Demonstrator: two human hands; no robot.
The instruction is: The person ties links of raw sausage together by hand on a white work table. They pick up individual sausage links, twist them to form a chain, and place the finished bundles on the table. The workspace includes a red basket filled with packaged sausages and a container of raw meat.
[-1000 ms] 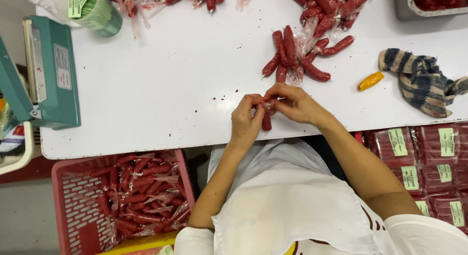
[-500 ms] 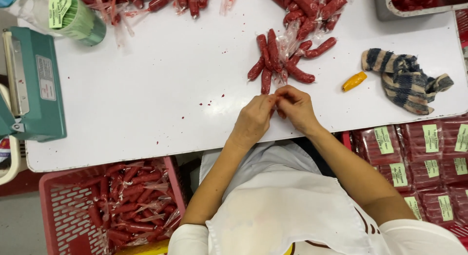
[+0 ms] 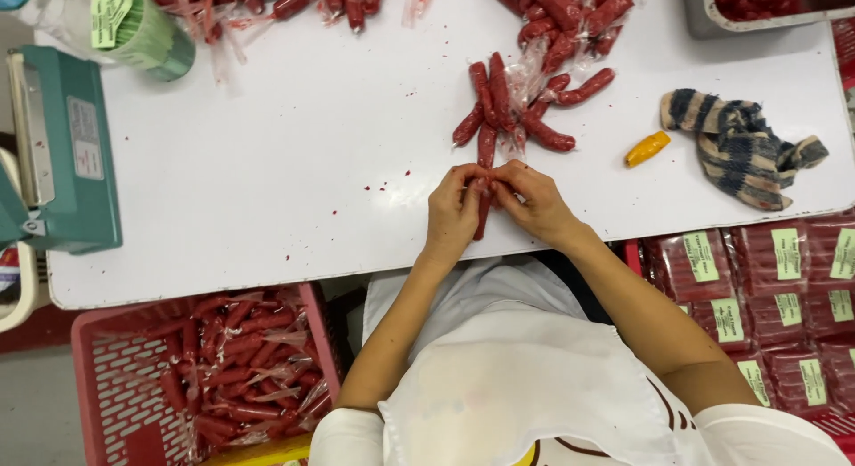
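The white table [image 3: 267, 163] fills most of the view, and under its near edge at seven o'clock sits a pink basket [image 3: 98, 395] packed with wrapped red sausages. Over at nine o'clock, a teal sealing machine [image 3: 67, 154] stands on the table's left end. At four o'clock, stacks of flat red packs [image 3: 766, 288] with green labels lie below the table. Up at two o'clock a striped cloth [image 3: 739, 145] lies crumpled, with a small orange piece [image 3: 647, 149] just beside it on its left. At eleven o'clock there's a green roll [image 3: 147, 34]. At twelve o'clock, a loose pile of red sausages [image 3: 517, 101] is scattered on the table. And dead centre, the left hand [image 3: 452, 218] and right hand [image 3: 533, 203] are pressed together, fingertips meeting, both pinching the top end of a single red sausage [image 3: 482, 218] that runs down toward the table's near edge between them.
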